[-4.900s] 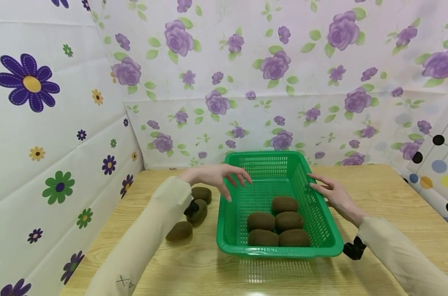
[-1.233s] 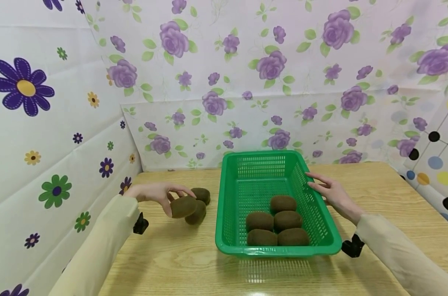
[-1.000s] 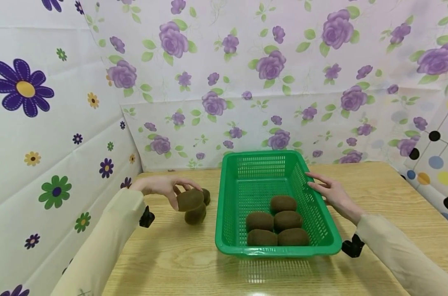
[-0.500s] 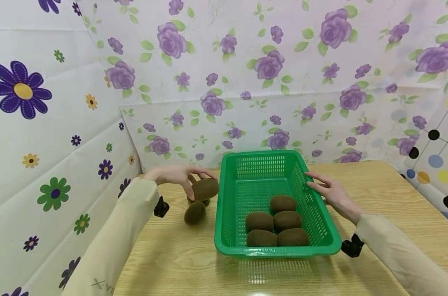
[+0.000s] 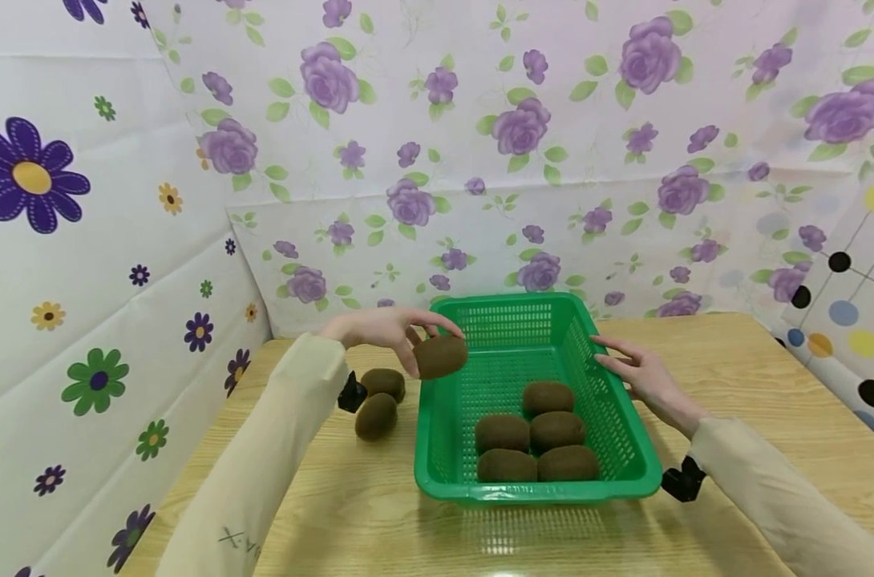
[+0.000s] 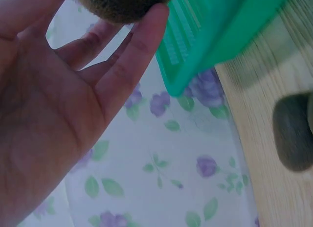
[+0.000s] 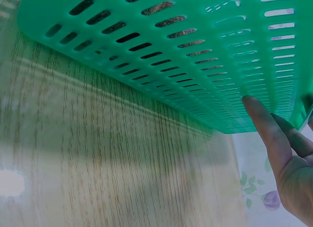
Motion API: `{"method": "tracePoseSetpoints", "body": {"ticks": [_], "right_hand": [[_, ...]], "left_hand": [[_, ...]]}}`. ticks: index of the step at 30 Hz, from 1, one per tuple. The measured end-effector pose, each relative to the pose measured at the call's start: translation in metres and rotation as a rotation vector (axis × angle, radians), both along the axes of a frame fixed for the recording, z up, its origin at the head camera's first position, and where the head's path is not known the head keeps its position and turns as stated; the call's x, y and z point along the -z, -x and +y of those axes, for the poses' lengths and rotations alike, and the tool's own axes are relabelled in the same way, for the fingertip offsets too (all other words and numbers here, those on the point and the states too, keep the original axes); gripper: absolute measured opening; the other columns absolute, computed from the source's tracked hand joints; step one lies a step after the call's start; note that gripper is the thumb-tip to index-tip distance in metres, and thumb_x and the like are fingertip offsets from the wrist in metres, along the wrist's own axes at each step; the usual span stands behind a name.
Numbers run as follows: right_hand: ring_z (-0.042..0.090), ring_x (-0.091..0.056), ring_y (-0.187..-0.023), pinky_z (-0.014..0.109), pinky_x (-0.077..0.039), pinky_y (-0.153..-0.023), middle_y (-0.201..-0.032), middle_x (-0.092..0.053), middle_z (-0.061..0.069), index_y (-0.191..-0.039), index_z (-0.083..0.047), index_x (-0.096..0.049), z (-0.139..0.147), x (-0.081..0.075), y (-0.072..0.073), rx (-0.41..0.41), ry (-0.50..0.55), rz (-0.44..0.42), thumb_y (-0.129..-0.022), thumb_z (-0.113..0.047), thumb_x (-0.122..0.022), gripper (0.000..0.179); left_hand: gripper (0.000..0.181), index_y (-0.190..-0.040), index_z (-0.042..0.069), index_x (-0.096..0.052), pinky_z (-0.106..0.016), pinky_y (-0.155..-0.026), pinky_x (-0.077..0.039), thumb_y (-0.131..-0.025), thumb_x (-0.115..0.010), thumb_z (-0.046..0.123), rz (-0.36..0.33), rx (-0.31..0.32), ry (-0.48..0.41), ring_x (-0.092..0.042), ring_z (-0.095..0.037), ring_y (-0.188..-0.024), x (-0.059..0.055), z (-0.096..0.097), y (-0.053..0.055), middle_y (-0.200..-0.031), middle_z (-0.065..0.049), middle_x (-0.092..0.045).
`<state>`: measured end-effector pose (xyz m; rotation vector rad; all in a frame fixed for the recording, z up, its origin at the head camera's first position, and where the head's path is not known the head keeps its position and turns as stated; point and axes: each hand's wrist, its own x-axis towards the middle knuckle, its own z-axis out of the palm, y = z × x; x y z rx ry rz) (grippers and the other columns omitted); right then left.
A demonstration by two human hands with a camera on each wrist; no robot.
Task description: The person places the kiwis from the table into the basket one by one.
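Note:
My left hand pinches a brown kiwi between thumb and fingers, raised over the left rim of a green plastic basket. In the left wrist view the fingertips press the sides of this kiwi. My right hand holds the basket's right rim, with digits over the edge. In the right wrist view, other fingers lie against the slotted outer wall. Several kiwis rest in the basket's near half. Left of the basket, two more kiwis lie on the table, close together.
The wooden table carries the basket near its middle. A purple-flowered cloth hangs behind the table. Another flowered sheet hangs on the left, and a dotted one on the right.
The left hand, first bare above the basket, picked up the nearest of the three table kiwis and has carried it up and right to the basket's left rim. The right hand stays on the rim.

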<state>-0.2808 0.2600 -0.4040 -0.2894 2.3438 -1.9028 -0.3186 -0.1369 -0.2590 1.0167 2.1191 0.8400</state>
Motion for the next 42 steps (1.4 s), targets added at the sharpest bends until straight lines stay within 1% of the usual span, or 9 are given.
{"method": "tracePoseSetpoints", "body": {"ticks": [6,8,14,19,24,29,35,38,42], "right_hand": [[0.04,-0.042,-0.113,0.045,-0.049,-0.072,-0.142,-0.023,0.023,-0.142,-0.011,-0.032,-0.001,-0.001,-0.001,-0.01,-0.006,0.012,-0.092,-0.032,-0.054,0.059],[0.041,-0.04,-0.114,0.045,-0.049,-0.072,-0.142,-0.021,0.022,-0.142,-0.011,-0.031,-0.001,-0.002,-0.001,-0.012,-0.001,0.01,-0.092,-0.031,-0.054,0.059],[0.039,-0.043,-0.112,0.045,-0.05,-0.07,-0.142,-0.023,0.022,-0.141,-0.01,-0.032,-0.001,-0.001,0.0,-0.005,0.005,0.003,-0.091,-0.031,-0.054,0.058],[0.034,-0.05,-0.106,0.045,-0.05,-0.07,-0.139,-0.027,0.024,-0.141,-0.011,-0.033,0.0,0.0,0.001,-0.005,0.01,0.001,-0.091,-0.031,-0.055,0.058],[0.03,-0.053,-0.103,0.046,-0.049,-0.07,-0.137,-0.031,0.026,-0.142,-0.011,-0.032,0.001,0.0,0.002,-0.016,0.023,-0.002,-0.092,-0.029,-0.054,0.057],[0.027,-0.057,-0.097,0.046,-0.05,-0.069,-0.134,-0.034,0.027,-0.142,-0.012,-0.032,0.001,0.001,0.002,-0.019,0.033,-0.012,-0.092,-0.028,-0.054,0.057],[0.027,-0.058,-0.095,0.046,-0.05,-0.068,-0.134,-0.033,0.028,-0.142,-0.011,-0.031,0.001,0.001,0.002,-0.017,0.04,-0.023,-0.092,-0.029,-0.054,0.058],[0.027,-0.057,-0.096,0.046,-0.05,-0.068,-0.135,-0.032,0.028,-0.142,-0.011,-0.031,0.001,0.001,0.002,-0.021,0.042,-0.026,-0.092,-0.029,-0.054,0.058],[0.028,-0.056,-0.098,0.046,-0.05,-0.069,-0.136,-0.031,0.027,-0.142,-0.01,-0.031,0.0,0.001,0.001,-0.02,0.045,-0.023,-0.092,-0.028,-0.054,0.058]], "left_hand": [[0.07,-0.132,0.021,-0.048,-0.036,-0.077,-0.047,-0.072,-0.075,0.0,0.01,0.031,0.01,-0.038,-0.022,-0.11,0.0,0.026,0.003,-0.128,-0.001,-0.036],[0.07,-0.133,0.019,-0.048,-0.036,-0.075,-0.047,-0.072,-0.074,-0.001,0.009,0.045,0.01,-0.04,-0.024,-0.109,0.002,0.034,0.005,-0.128,-0.002,-0.037],[0.069,-0.132,0.015,-0.049,-0.036,-0.069,-0.049,-0.072,-0.07,-0.01,0.026,0.082,0.022,-0.047,-0.026,-0.101,0.018,0.059,0.01,-0.122,-0.003,-0.04],[0.069,-0.13,0.016,-0.051,-0.035,-0.064,-0.05,-0.071,-0.067,-0.016,0.05,0.094,0.085,-0.049,-0.023,-0.098,0.029,0.078,0.014,-0.122,-0.005,-0.041],[0.069,-0.13,0.013,-0.05,-0.034,-0.064,-0.05,-0.071,-0.065,-0.02,0.039,0.1,0.147,-0.054,-0.021,-0.089,0.041,0.091,0.015,-0.118,-0.009,-0.042],[0.069,-0.129,0.014,-0.052,-0.031,-0.06,-0.049,-0.071,-0.065,-0.02,0.056,0.081,0.205,-0.057,-0.022,-0.081,0.052,0.099,0.016,-0.113,-0.009,-0.044],[0.069,-0.127,0.018,-0.054,-0.028,-0.054,-0.045,-0.071,-0.066,-0.02,0.122,0.047,0.277,-0.048,-0.02,-0.085,0.066,0.105,0.017,-0.11,-0.007,-0.046],[0.069,-0.127,0.021,-0.055,-0.028,-0.052,-0.042,-0.071,-0.065,-0.019,0.14,-0.005,0.327,-0.045,-0.017,-0.082,0.073,0.108,0.015,-0.118,-0.01,-0.045],[0.07,-0.126,0.025,-0.055,-0.028,-0.053,-0.042,-0.071,-0.066,-0.018,0.175,-0.063,0.388,-0.047,-0.018,-0.094,0.081,0.112,0.014,-0.127,-0.013,-0.042]]}}
